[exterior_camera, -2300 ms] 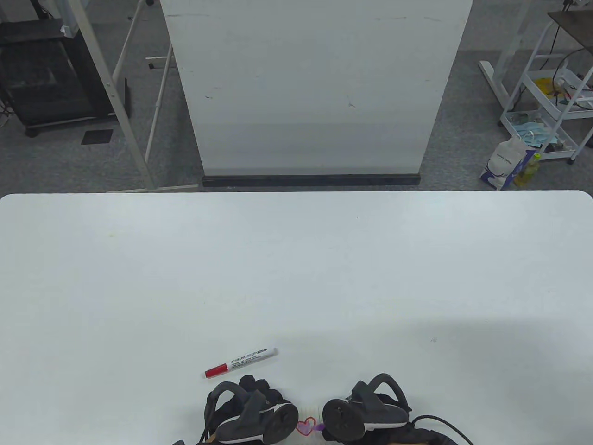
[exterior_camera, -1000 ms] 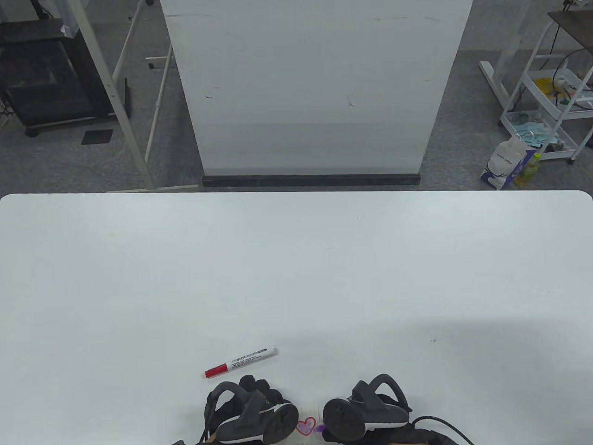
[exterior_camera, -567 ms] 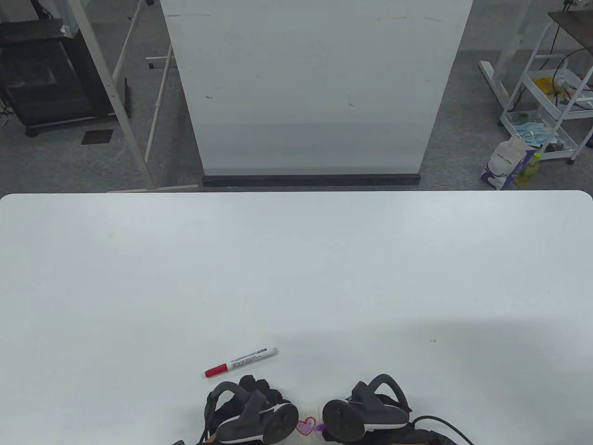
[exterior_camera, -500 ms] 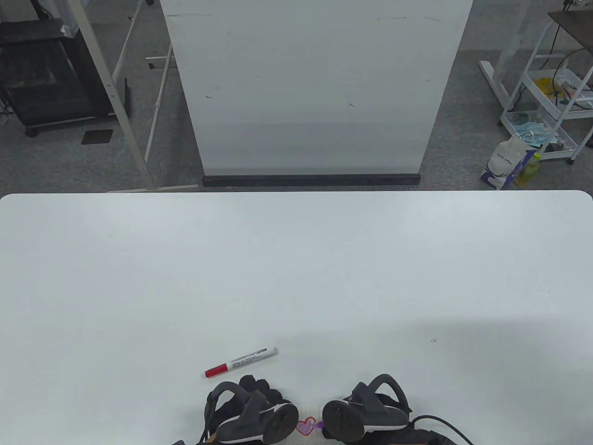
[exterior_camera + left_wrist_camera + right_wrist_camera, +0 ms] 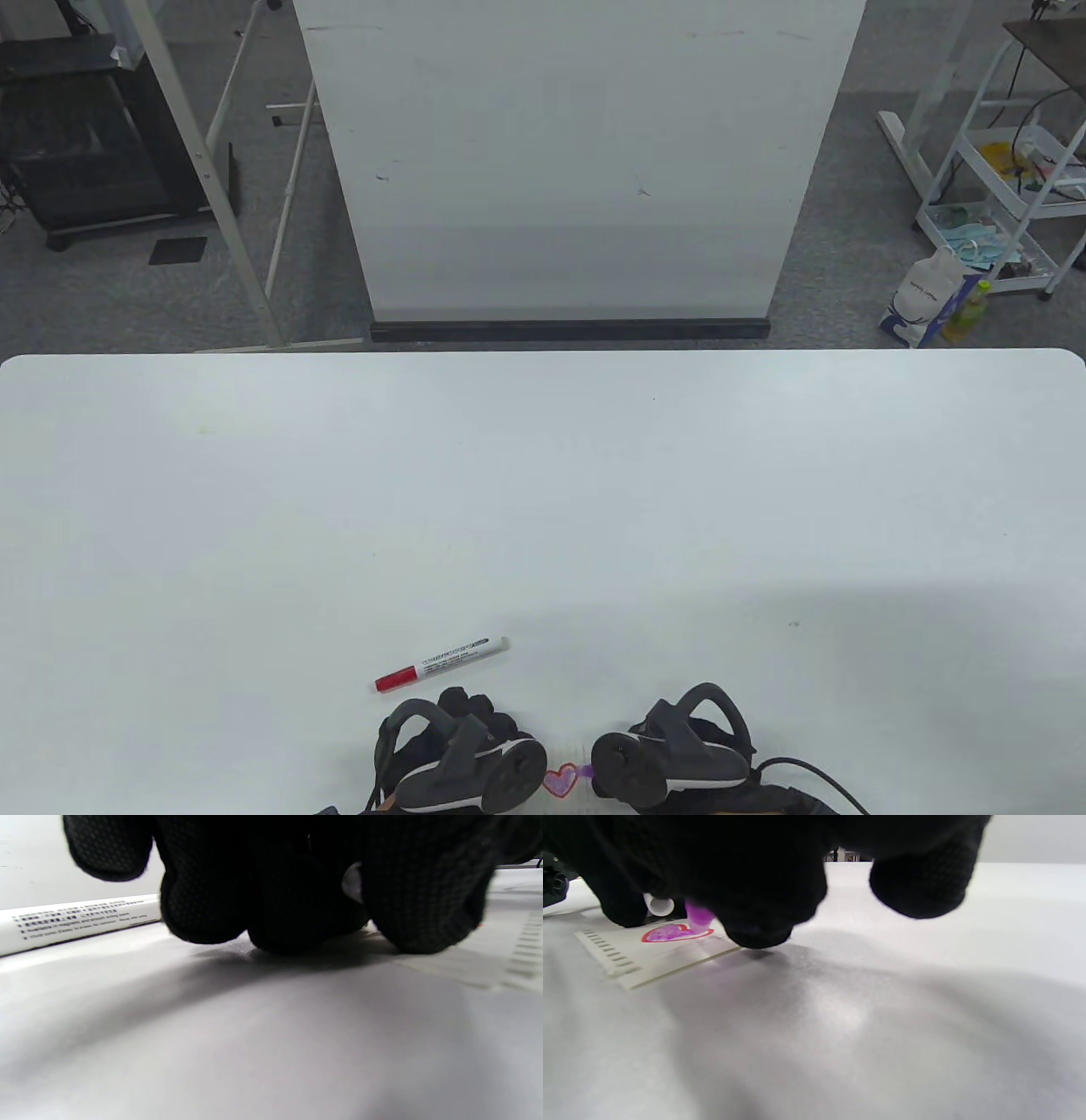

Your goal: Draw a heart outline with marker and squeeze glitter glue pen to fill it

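A red-outlined heart (image 5: 560,779) (image 5: 674,933), partly filled with purple glitter, is drawn on a small paper slip (image 5: 653,957) at the table's near edge. My right hand (image 5: 670,751) grips the purple glitter glue pen (image 5: 698,916) (image 5: 585,771), whose tip touches the heart's right side. My left hand (image 5: 462,747) sits just left of the heart with its fingers (image 5: 288,899) curled down onto the table. A small white cap (image 5: 658,905) shows at those fingers. The red-capped marker (image 5: 441,663) (image 5: 76,921) lies just beyond the left hand.
The white table (image 5: 543,492) stretches far ahead and to both sides of the hands. A white board panel (image 5: 577,161) stands on the floor beyond its far edge. A wire cart (image 5: 1010,170) is at the far right.
The right hand has shifted slightly, nudging the purple tip along the heart's right side. The left hand and the marker have not moved.
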Demonstrator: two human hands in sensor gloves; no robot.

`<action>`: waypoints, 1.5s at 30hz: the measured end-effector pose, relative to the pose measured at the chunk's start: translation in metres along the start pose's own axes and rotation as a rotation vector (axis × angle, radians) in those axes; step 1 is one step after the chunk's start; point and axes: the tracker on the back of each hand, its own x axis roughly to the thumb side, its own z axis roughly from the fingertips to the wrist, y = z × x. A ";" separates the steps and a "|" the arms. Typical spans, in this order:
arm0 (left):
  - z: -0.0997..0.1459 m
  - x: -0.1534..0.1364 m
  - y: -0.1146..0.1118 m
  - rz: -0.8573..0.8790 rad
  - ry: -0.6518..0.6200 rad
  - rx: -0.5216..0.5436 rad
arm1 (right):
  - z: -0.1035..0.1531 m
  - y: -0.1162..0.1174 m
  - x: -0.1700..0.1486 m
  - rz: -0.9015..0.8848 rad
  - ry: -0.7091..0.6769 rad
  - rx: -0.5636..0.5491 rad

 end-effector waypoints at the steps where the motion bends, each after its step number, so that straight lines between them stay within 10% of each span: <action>1: 0.000 0.000 0.000 0.000 0.000 0.000 | 0.000 0.000 0.000 -0.007 -0.006 0.011; 45: 0.000 0.000 0.001 -0.002 -0.001 0.000 | 0.000 -0.001 0.003 0.015 0.013 -0.024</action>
